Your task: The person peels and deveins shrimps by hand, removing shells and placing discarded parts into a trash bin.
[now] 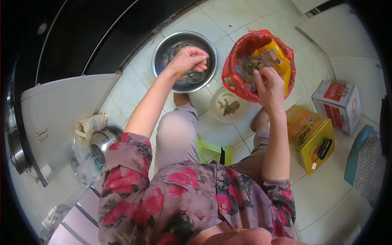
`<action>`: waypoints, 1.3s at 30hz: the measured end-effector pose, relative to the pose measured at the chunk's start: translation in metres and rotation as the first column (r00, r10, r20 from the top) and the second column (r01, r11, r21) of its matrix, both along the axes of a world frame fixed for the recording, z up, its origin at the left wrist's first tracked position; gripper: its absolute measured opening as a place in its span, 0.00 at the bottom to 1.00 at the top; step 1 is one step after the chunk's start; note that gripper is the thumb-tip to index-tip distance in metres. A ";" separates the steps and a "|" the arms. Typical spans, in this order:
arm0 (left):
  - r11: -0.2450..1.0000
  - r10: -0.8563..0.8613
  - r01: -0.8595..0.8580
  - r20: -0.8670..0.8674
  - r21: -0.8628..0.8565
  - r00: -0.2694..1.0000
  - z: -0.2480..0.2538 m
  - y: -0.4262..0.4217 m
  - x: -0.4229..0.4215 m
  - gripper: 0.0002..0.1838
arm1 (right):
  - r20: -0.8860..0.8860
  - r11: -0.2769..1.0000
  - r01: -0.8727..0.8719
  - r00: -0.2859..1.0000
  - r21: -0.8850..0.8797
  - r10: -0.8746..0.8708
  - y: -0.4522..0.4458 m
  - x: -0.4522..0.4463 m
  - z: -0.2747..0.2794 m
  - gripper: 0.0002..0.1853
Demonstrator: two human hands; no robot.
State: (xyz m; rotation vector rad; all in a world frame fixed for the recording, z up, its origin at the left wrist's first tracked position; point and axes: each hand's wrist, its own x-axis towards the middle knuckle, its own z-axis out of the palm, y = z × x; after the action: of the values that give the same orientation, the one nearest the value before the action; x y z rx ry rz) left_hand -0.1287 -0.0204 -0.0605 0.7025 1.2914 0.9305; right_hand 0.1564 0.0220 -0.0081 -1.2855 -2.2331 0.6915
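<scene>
My left hand [189, 60] is over the steel basin [156, 61], its fingers curled together; whatever they may hold is too small to make out. Inside the basin lie greyish shrimp [192, 77] in what looks like water. Above the near side of the red plastic bag [229, 71], my right hand [268, 83] has thumb and fingers pinched, with no clear view of anything between them. The bag holds dark scraps [247, 67] and a yellow packet [275, 55]. Between basin and bag, a white bowl [218, 116] on the floor contains several peeled-looking shrimp [229, 107].
A yellow tin [312, 141] and a white and red box [337, 104] stand at the right, near a teal container [355, 157]. A green stool [228, 155] shows between my legs. Metal pots [104, 143] and plastic bags [85, 163] are at the left.
</scene>
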 end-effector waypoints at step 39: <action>0.961 0.271 -0.226 0.371 -0.163 0.888 -0.016 -0.009 0.010 0.18 | -0.191 0.981 -0.112 0.978 -0.159 0.081 -0.006 -0.020 0.008 0.12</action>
State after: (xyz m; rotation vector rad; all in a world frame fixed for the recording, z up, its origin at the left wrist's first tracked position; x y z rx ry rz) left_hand -0.1188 -0.0289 -0.0764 0.2408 1.0787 1.1296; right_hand 0.1365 0.0163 0.0004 -1.1431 -2.1338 1.0129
